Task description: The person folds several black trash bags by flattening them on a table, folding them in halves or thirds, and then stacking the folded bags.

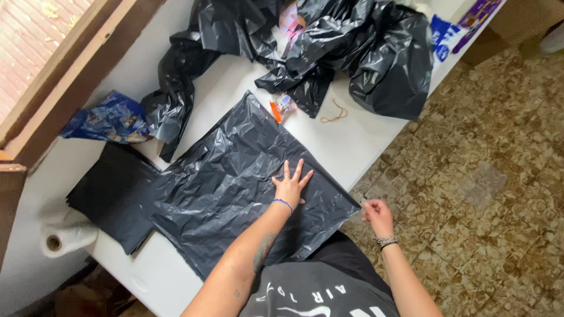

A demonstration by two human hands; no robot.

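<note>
Your left hand (pixel 290 185): fingers spread, pressing flat black garbage bag (pixel 235 182) to white desk (pixel 352 141) to pin it | your right hand (pixel 378 216): pinching bag's corner at desk edge, keeping it taut.

flat bag (pixel 235 176) on table (pixel 364 147) | bag stack (pixel 111 196) left | crumpled bags (pixel 329 47) behind

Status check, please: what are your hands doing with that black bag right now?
Left hand flat, fingers spread, on black plastic bag. Right hand pinching its corner off the table edge. Rubber band and crumpled bags lie beyond.
</note>
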